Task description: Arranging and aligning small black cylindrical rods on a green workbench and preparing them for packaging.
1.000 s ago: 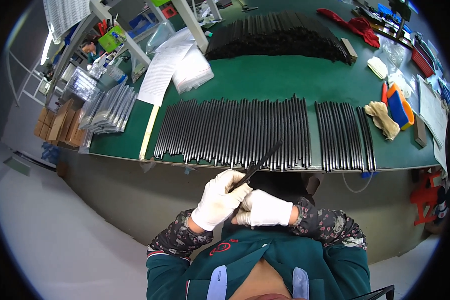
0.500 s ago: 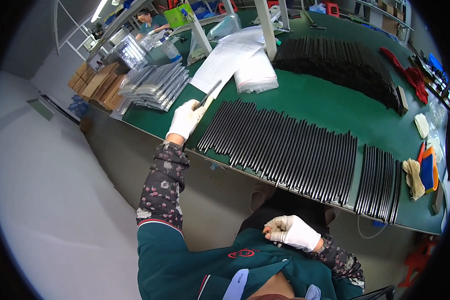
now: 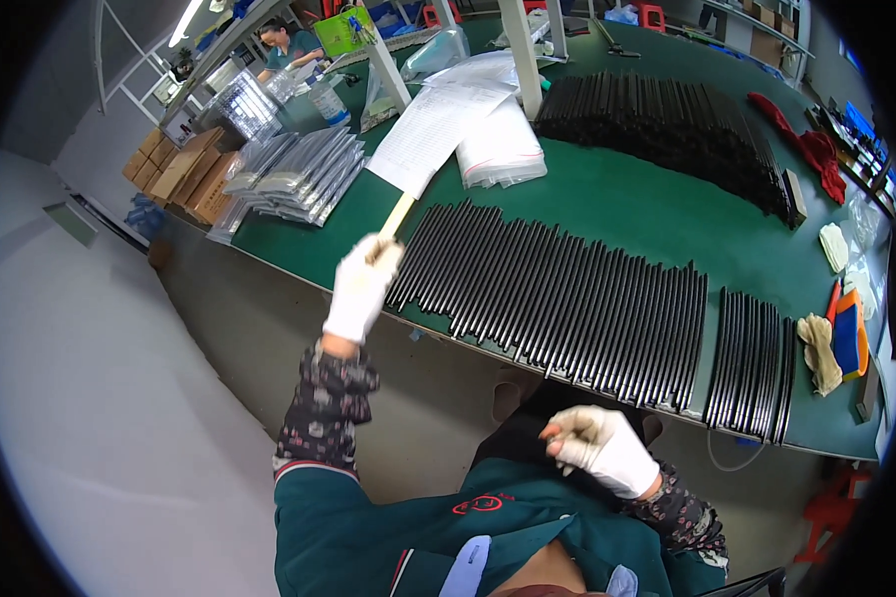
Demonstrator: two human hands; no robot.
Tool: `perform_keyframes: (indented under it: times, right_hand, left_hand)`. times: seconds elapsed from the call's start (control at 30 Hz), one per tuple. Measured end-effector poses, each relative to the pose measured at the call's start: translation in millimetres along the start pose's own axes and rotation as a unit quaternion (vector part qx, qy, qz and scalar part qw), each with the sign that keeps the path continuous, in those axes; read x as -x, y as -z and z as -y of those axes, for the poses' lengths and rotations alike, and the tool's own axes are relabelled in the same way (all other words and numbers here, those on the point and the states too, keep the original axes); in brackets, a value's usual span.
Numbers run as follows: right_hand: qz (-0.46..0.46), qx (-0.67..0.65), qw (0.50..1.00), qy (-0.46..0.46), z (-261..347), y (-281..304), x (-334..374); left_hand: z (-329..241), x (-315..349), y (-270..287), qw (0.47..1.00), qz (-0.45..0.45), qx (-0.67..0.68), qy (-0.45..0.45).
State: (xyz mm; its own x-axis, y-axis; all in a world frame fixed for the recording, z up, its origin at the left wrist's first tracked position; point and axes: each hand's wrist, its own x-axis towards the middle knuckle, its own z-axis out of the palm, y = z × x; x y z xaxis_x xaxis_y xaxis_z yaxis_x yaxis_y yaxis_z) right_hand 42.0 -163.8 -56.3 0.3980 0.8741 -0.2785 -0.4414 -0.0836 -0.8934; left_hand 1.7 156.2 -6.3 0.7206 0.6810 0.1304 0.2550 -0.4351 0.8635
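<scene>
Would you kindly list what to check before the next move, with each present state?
1. Left hand at the left end of the long row of black rods: ok.
2. Left hand free of rods: cannot tell, grip hidden.
3. Yellow strip fully uncovered: not ok, left hand covers its lower part.
4. Right hand away from the rods: ok.
5. Long row's rod ends level: not ok, uneven.
6. Long row apart from the shorter row: ok.

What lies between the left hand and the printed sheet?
In the head view, a pale yellow strip lies on the green tabletop between the left hand and the sheet.
</scene>
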Motion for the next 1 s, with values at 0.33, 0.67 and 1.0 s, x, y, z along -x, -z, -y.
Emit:
perform_keyframes:
  times: [0.33,0.67,1.0]
  right_hand:
    - [-0.178,-0.108,0.955,0.210,33.3,5.2,-11.1]
    - [-0.143,-0.089,0.970,0.173,29.6,8.1,-0.5]
    - [-0.015,-0.108,0.987,0.116,8.5,-13.0,-7.2]
  left_hand:
    - [-33.0,125.3,-35.0,0.956,0.255,-0.044,-0.142]
    - [-35.3,133.2,-46.9,0.948,0.259,-0.066,-0.174]
    - [-33.3,142.0,-71.4,0.943,0.280,0.085,-0.159]
